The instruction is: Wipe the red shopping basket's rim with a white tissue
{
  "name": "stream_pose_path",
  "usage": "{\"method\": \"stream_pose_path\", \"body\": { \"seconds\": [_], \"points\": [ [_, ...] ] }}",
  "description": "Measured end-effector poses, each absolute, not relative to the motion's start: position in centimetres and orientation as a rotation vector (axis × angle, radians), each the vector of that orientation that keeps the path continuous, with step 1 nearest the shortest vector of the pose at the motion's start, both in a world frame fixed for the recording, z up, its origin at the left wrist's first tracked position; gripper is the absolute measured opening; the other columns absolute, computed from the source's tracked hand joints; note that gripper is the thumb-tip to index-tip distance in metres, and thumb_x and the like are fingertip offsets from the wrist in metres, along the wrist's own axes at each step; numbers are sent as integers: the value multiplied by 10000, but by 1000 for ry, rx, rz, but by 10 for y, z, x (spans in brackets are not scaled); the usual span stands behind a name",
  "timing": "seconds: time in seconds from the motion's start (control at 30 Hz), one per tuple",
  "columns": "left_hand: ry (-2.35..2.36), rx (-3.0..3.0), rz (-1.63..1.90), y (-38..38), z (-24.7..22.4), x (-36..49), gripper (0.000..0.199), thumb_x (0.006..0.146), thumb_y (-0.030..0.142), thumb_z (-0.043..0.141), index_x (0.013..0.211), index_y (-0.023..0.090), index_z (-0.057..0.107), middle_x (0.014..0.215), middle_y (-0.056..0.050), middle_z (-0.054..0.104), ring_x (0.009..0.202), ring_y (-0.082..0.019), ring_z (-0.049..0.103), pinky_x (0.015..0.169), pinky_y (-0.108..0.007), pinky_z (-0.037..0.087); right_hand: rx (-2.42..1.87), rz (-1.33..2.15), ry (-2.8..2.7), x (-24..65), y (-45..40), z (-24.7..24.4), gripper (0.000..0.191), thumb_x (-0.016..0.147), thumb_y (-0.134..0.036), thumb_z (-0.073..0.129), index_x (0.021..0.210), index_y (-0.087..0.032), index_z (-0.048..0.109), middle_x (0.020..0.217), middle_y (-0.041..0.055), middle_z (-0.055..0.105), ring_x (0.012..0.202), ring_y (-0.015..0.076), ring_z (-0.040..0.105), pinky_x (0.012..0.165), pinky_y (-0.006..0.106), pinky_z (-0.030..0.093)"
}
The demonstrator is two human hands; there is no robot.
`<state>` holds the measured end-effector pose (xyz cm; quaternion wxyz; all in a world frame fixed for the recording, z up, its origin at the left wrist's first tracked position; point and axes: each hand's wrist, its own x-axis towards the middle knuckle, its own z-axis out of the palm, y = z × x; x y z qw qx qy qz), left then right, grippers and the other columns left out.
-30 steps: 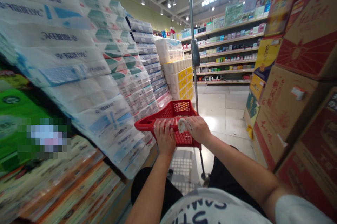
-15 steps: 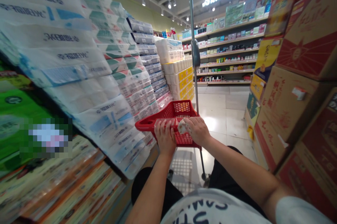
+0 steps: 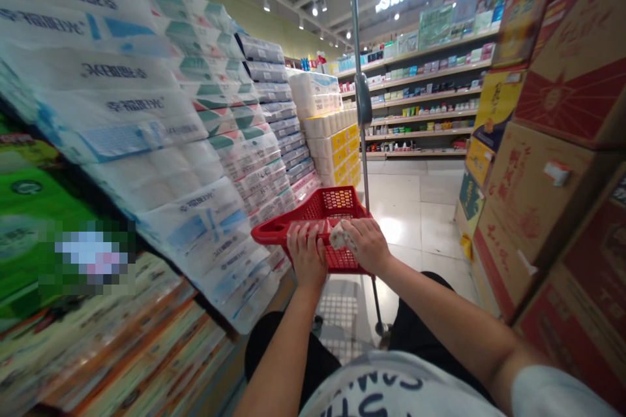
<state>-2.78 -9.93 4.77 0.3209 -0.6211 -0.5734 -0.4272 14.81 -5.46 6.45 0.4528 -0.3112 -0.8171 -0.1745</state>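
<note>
A red plastic shopping cart (image 3: 288,218) with a perforated basket stands in front of my knees. My left hand (image 3: 307,248) is closed over its red handle bar, fingers curled over the top. Just to the right, my right hand (image 3: 366,242) is closed on a crumpled white tissue (image 3: 341,235), which is pressed against the same bar. Whether it is paper or thin cloth is hard to tell. A tall grey metal pole (image 3: 365,172) with a dark grey fitting (image 3: 362,98) rises at the cart's right side, close to my right hand.
Stacked packs of toilet paper (image 3: 161,123) line the left side, with more packs (image 3: 332,143) ahead. Cardboard boxes (image 3: 533,188) are piled along the right. Shelves (image 3: 420,113) of small goods stand at the back, across pale floor tiles (image 3: 398,198). Lower left lie packaged goods (image 3: 147,339).
</note>
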Motion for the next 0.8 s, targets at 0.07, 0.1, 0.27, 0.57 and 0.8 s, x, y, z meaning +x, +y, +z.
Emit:
{"method": "stream_pose_path", "body": {
  "seconds": [0.07, 0.1, 0.27, 0.57, 0.8],
  "points": [
    [-1503, -1630, -1124, -99, 47, -28, 339, 914, 237, 416, 1209, 142, 554, 1283, -145, 533, 1317, -276, 353, 1120, -530, 235, -763, -433, -2019, 149, -55, 63, 314, 872, -234, 527, 1174, -154, 565, 1015, 95, 620, 954, 242, 503, 893, 371, 352],
    [-1500, -1627, -1125, -99, 47, -28, 337, 913, 238, 419, 1207, 143, 555, 1281, -144, 534, 1317, -277, 353, 1119, -530, 236, -791, -416, -2024, 148, -55, 65, 289, 871, -240, 528, 1144, -160, 579, 986, 88, 620, 931, 236, 507, 876, 362, 356],
    [-1506, -1613, -1125, -98, 47, -27, 328, 912, 230, 430, 1203, 149, 558, 1272, -139, 542, 1308, -278, 363, 1117, -529, 241, -940, -326, -2056, 146, -53, 78, 166, 876, -280, 518, 958, -178, 621, 819, 52, 594, 774, 203, 507, 739, 321, 360],
    [-1506, -1628, -1123, -99, 48, -28, 334, 909, 233, 429, 1206, 146, 554, 1283, -138, 535, 1314, -278, 354, 1118, -527, 240, -819, -395, -2028, 147, -55, 62, 293, 873, -221, 514, 1155, -161, 565, 1023, 89, 609, 956, 239, 492, 892, 368, 345],
    [-1503, -1621, -1138, -96, 47, -29, 328, 914, 239, 434, 1211, 162, 551, 1278, -133, 541, 1311, -273, 363, 1117, -529, 242, -904, -390, -2048, 145, -54, 76, 210, 917, -287, 478, 1047, -180, 603, 909, 64, 621, 842, 209, 515, 795, 325, 336]
  ]
}}
